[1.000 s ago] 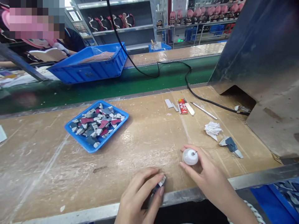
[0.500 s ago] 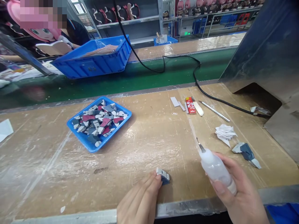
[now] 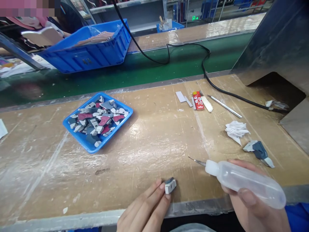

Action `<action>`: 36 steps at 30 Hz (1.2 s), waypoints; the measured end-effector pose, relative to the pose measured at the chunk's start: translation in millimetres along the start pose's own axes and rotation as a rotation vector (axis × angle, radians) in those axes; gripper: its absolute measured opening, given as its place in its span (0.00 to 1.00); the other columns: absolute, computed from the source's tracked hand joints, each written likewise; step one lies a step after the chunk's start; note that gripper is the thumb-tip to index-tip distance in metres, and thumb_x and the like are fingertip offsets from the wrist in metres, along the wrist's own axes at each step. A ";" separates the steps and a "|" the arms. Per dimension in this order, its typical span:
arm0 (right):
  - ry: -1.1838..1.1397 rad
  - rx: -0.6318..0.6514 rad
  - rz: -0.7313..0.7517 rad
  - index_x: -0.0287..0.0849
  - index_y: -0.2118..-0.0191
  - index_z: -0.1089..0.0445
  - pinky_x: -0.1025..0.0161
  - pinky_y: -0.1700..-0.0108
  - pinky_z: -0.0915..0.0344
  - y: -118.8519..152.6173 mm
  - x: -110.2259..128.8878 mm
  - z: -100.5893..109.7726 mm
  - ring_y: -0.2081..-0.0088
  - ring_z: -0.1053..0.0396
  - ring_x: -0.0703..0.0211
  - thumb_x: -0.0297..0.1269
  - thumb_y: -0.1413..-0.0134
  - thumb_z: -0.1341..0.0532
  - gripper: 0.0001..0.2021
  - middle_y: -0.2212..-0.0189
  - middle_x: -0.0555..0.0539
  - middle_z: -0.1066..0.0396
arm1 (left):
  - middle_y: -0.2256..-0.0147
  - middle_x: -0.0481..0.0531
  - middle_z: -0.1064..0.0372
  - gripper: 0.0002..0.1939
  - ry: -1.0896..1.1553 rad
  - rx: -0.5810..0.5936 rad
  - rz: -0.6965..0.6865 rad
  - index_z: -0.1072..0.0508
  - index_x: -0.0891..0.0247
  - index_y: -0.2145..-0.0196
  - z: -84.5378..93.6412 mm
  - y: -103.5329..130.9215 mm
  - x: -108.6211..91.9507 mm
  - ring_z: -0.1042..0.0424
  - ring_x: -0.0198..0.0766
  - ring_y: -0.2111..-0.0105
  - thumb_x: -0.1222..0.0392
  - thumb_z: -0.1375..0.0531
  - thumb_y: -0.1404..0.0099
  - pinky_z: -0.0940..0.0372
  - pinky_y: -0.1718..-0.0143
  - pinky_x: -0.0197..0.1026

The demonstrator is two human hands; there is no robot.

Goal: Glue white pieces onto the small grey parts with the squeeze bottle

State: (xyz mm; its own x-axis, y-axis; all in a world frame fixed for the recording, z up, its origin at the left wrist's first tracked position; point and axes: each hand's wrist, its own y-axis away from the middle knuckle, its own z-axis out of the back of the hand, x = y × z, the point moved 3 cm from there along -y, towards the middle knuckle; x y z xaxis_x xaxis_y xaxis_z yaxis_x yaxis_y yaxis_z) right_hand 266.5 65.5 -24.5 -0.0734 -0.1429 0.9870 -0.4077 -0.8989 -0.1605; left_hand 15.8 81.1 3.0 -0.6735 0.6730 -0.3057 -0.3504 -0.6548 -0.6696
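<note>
Right hand [image 3: 256, 206], lower right of frame: fingers clamped around a translucent plastic squeeze bottle with a metal needle tip [image 3: 243, 180], lying near-horizontal, tip pointing left. Left hand [image 3: 147, 209], bottom centre: fingertips pinched on a small grey-and-white plastic piece [image 3: 170, 185] resting on the worn wooden workbench [image 3: 156, 141]. Shallow blue tray of similar pieces [image 3: 96, 120] sits centre left, well apart.

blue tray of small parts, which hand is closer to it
Left. The left hand is just below and right of the blue tray, pinching a small grey part. The right hand, holding a squeeze bottle, is far off right.
</note>
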 end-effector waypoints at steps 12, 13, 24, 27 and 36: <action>-0.007 0.112 0.276 0.46 0.55 0.32 0.61 0.65 0.21 19.1 23.9 -34.1 0.64 0.22 0.54 0.34 0.44 0.32 0.12 0.66 0.47 0.24 | 0.56 0.55 0.19 0.10 0.033 0.108 -0.008 0.19 0.64 0.59 5.7 -4.2 1.2 0.20 0.45 0.53 0.71 0.41 0.30 0.22 0.53 0.40; 0.018 0.112 0.281 0.46 0.55 0.31 0.61 0.65 0.21 20.1 22.1 -36.3 0.63 0.22 0.53 0.34 0.44 0.31 0.12 0.66 0.47 0.24 | 0.56 0.56 0.19 0.11 0.033 0.110 -0.004 0.19 0.64 0.59 4.6 -3.2 1.0 0.20 0.45 0.52 0.71 0.41 0.30 0.22 0.53 0.40; 0.041 0.011 0.288 0.44 0.60 0.31 0.66 0.69 0.23 14.7 23.1 -53.6 0.67 0.22 0.56 0.30 0.49 0.32 0.11 0.69 0.49 0.23 | 0.56 0.56 0.19 0.13 0.050 0.052 -0.038 0.21 0.65 0.66 -1.6 2.0 3.4 0.21 0.46 0.51 0.71 0.44 0.29 0.21 0.54 0.42; 0.001 0.025 0.259 0.44 0.60 0.32 0.65 0.68 0.23 13.5 22.7 -54.8 0.67 0.22 0.56 0.27 0.49 0.33 0.11 0.70 0.49 0.23 | 0.55 0.57 0.20 0.12 0.044 0.070 -0.080 0.20 0.66 0.64 -0.5 2.9 2.8 0.22 0.45 0.49 0.71 0.44 0.28 0.22 0.52 0.42; -0.006 -0.002 0.229 0.45 0.59 0.31 0.65 0.67 0.23 13.6 19.4 -53.4 0.67 0.23 0.57 0.32 0.48 0.31 0.11 0.69 0.50 0.23 | 0.53 0.57 0.22 0.14 0.084 0.004 -0.075 0.22 0.73 0.52 -2.8 7.1 4.9 0.24 0.40 0.47 0.78 0.41 0.33 0.26 0.47 0.39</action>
State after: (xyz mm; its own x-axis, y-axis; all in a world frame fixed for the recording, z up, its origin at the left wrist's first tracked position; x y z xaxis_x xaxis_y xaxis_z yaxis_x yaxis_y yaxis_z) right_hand 211.0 72.6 -7.9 -0.1586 -0.3461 0.9247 -0.3830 -0.8416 -0.3808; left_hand 11.8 80.7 -5.1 -0.5887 0.7464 -0.3104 -0.4006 -0.6029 -0.6899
